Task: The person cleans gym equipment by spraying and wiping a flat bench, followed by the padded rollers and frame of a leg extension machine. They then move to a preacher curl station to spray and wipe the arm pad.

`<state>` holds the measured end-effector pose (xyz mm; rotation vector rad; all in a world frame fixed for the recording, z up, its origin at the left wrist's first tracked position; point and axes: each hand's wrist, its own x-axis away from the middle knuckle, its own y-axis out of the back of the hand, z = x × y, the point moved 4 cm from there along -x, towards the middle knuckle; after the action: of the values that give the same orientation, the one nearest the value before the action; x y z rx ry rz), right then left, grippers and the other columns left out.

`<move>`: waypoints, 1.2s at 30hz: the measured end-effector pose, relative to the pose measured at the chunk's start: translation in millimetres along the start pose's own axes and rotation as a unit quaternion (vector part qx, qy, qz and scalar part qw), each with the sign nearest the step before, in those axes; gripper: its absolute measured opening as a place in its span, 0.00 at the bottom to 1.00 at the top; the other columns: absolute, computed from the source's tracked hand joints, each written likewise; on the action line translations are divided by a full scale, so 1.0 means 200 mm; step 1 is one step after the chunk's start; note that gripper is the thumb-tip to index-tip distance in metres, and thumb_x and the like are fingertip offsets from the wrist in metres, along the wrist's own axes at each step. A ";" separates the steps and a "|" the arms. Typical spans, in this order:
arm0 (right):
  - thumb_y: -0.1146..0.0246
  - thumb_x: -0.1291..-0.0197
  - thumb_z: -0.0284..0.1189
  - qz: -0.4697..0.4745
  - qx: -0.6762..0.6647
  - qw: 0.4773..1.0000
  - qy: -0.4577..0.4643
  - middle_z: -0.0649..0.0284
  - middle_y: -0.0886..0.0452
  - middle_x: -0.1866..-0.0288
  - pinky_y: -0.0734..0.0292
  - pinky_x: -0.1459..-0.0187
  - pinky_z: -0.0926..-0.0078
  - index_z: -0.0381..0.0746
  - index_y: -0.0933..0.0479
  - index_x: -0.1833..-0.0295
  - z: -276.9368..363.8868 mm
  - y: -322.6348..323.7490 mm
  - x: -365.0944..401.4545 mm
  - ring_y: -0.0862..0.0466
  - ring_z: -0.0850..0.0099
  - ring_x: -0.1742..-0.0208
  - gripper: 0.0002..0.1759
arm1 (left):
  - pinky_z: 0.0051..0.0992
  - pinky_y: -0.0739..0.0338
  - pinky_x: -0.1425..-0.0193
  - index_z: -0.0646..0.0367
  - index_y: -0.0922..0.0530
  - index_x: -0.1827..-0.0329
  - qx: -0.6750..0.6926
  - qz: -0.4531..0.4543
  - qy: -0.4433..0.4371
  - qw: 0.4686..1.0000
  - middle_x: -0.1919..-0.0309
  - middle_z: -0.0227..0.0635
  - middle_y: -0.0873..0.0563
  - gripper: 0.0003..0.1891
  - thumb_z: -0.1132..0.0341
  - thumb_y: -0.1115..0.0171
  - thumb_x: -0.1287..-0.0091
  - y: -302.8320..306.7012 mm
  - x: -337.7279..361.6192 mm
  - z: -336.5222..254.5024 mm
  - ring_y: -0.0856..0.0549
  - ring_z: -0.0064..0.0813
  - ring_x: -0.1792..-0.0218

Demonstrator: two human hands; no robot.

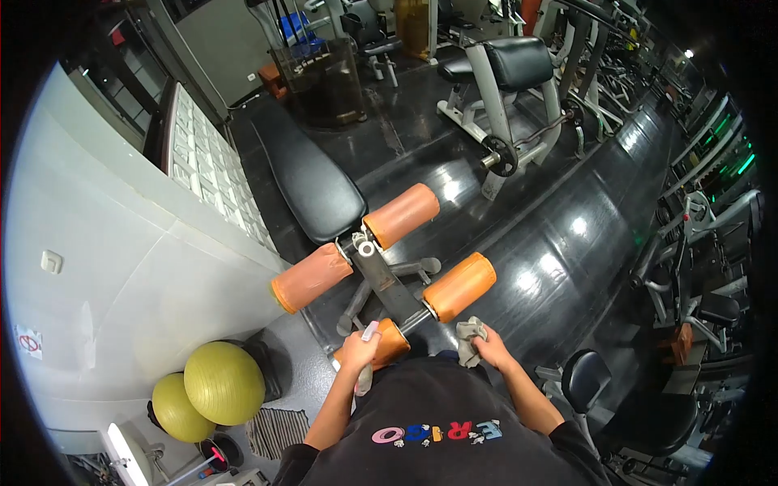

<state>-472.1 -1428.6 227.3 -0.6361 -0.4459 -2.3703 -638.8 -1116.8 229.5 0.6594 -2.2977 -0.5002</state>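
Note:
My left hand [359, 353] is closed around a spray bottle [365, 379], whose pale trigger head sticks up above my fingers. Grey cloth [469, 340] hangs bunched in my right hand [493, 350]. Just ahead of me is a black sit-up bench [320, 182] with orange foam rollers. The near left roller [391, 343] lies right behind my left hand and is partly covered by it. Beyond the cloth is the near right roller [460, 287]. Farther along, two faded rollers [403, 215] flank the end of the pad.
To my left are a white wall [105, 267], two yellow-green exercise balls [224, 383] and a striped mat [277, 432]. A preacher curl bench [519, 65] with a curl bar stands ahead right. Gym machines [689, 243] line the right side; a black padded seat [585, 379] is near my right elbow.

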 end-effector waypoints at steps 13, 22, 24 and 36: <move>0.40 0.42 0.26 0.058 0.143 0.988 0.018 0.58 0.16 0.46 0.26 0.41 0.71 0.37 0.28 0.31 0.39 -0.02 -0.24 0.19 0.70 0.44 0.30 | 0.38 0.20 0.65 0.61 0.13 0.66 0.030 0.038 0.025 0.999 0.82 0.43 0.15 0.25 0.45 0.42 0.33 -0.07 0.00 0.10 0.12 0.38 0.76; 0.40 0.38 0.25 0.250 0.170 0.953 0.033 0.60 0.18 0.43 0.27 0.38 0.72 0.36 0.30 0.30 0.36 0.21 -0.94 0.20 0.71 0.41 0.29 | 0.31 0.20 0.70 0.66 0.15 0.64 0.177 -0.028 0.151 0.972 0.77 0.40 0.14 0.22 0.51 0.39 0.32 -0.49 0.11 0.00 0.14 0.30 0.78; 0.40 0.37 0.27 0.259 0.188 0.947 0.032 0.59 0.18 0.41 0.28 0.37 0.71 0.36 0.30 0.30 0.34 0.19 -1.08 0.20 0.69 0.39 0.29 | 0.28 0.21 0.72 0.66 0.16 0.61 0.263 -0.065 0.155 0.950 0.74 0.38 0.14 0.19 0.54 0.38 0.32 -0.58 0.07 -0.04 0.15 0.27 0.79; 0.39 0.45 0.22 0.313 0.366 0.822 0.305 0.46 0.34 0.28 0.31 0.32 0.54 0.37 0.26 0.40 0.30 -0.68 -0.80 0.32 0.45 0.29 0.23 | 0.25 0.23 0.73 0.63 0.22 0.53 0.528 -0.171 0.144 0.819 0.64 0.41 0.14 0.15 0.58 0.42 0.28 -0.52 -0.04 0.38 0.16 0.27 0.69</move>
<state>-432.3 -1222.9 169.4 0.3121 -0.6644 -1.4627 -654.4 -1182.4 119.4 1.5531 -2.0050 0.7860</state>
